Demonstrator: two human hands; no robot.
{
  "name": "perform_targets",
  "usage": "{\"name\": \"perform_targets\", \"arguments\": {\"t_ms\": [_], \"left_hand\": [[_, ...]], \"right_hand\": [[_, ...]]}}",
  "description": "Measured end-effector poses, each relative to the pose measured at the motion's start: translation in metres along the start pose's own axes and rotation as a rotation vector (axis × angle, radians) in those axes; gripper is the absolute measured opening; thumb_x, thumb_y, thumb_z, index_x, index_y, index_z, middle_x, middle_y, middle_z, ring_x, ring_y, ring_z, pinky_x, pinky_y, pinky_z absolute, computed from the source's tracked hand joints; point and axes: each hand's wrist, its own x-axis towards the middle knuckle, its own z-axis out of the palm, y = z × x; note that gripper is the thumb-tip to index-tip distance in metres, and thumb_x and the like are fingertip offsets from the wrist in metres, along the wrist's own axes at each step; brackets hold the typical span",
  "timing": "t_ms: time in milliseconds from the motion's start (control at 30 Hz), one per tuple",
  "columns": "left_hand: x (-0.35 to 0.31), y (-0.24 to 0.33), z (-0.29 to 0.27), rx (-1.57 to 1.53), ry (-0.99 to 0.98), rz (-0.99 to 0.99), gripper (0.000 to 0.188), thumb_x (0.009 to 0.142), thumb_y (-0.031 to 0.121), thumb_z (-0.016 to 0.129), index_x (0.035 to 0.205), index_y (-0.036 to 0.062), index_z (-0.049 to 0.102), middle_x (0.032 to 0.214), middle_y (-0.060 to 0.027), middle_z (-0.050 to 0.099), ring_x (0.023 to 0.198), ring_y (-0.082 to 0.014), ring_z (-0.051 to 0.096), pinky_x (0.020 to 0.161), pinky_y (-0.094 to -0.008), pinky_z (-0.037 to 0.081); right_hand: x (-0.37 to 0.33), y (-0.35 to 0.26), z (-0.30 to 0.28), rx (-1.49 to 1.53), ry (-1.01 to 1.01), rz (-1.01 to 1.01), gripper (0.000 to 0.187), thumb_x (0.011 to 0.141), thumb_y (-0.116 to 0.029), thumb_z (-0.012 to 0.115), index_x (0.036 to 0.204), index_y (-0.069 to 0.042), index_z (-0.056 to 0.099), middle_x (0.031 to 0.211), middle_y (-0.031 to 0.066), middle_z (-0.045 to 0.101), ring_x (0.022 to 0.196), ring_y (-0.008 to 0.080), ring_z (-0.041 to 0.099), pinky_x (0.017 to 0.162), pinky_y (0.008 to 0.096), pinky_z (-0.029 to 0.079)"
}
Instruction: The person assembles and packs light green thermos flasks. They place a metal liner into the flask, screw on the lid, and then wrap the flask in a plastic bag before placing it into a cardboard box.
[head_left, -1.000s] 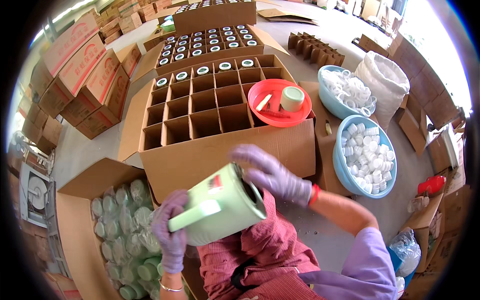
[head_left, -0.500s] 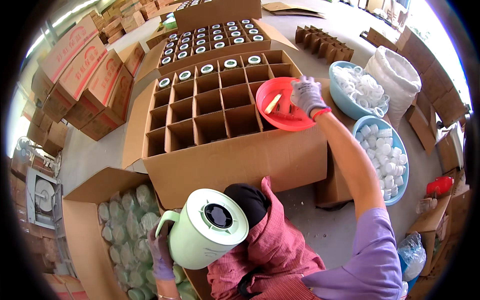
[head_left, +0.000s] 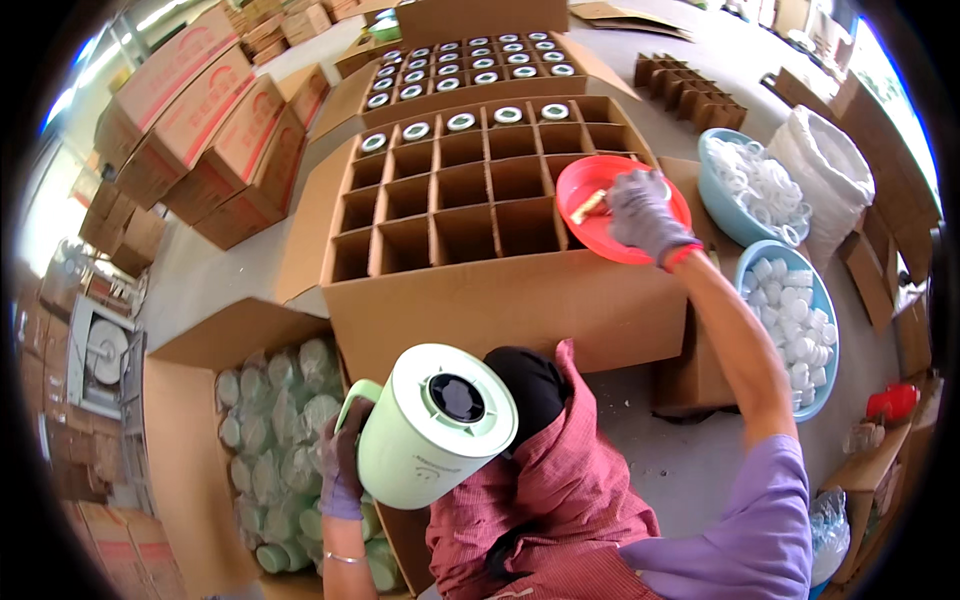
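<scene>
A pale green jug (head_left: 415, 462) is held over the person's lap, just right of an open carton (head_left: 182, 430) of wrapped green pieces (head_left: 283, 405). Its flat ribbed end, with a black round centre (head_left: 456, 398), faces up and slightly right, toward the viewer. The long axis leans, running from that end down and a little left; the opposite end points down and cannot be seen. The handle (head_left: 358, 396) sticks out to the left.

The gloved left hand (head_left: 343, 465) is clamped on the jug at the handle side, its fingers mostly hidden behind handle and body.

The gloved right hand (head_left: 643, 212) reaches into a red bowl (head_left: 604, 242) resting on the near right corner of a divided carton (head_left: 500, 312). Its fingers are bunched, but their tips are hidden, so I cannot tell whether they pinch anything; a cream-coloured piece (head_left: 588, 208) lies beside them, its shape hard to make out.

The divided carton's far row holds white-lidded jars (head_left: 508, 115). To the right, the forearm partly covers a blue basin (head_left: 812, 408) of white caps (head_left: 797, 335). Behind it stands another blue basin, with tangled white rings (head_left: 757, 187).
</scene>
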Motion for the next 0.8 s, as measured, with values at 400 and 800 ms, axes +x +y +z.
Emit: {"name": "perform_targets", "arguments": {"t_ms": [400,800], "left_hand": [[0.045,0.023,-0.003,-0.867,-0.337,-0.538,0.040,0.098,0.039,0.059,0.093,0.0008,0.070,0.084,-0.0031,0.071,0.072,-0.0110,0.064,0.066,-0.0270,0.051],[0.027,-0.002,0.006,-0.468,-0.309,-0.104,0.034,0.093,0.033,0.065,0.106,0.0008,0.069,0.096,-0.0102,0.072,0.087,-0.0225,0.068,0.078,-0.0332,0.053]], "right_hand": [[-0.134,-0.117,-0.095,0.804,0.803,-1.224,0.027,0.074,-0.022,0.068,0.098,-0.013,0.061,0.111,0.0057,0.054,0.115,0.0271,0.054,0.103,0.0475,0.048],[-0.163,-0.121,-0.095,0.924,0.295,-1.150,0.019,0.082,-0.022,0.070,0.087,-0.008,0.058,0.103,0.0119,0.058,0.094,0.0309,0.065,0.078,0.0445,0.055]]}}
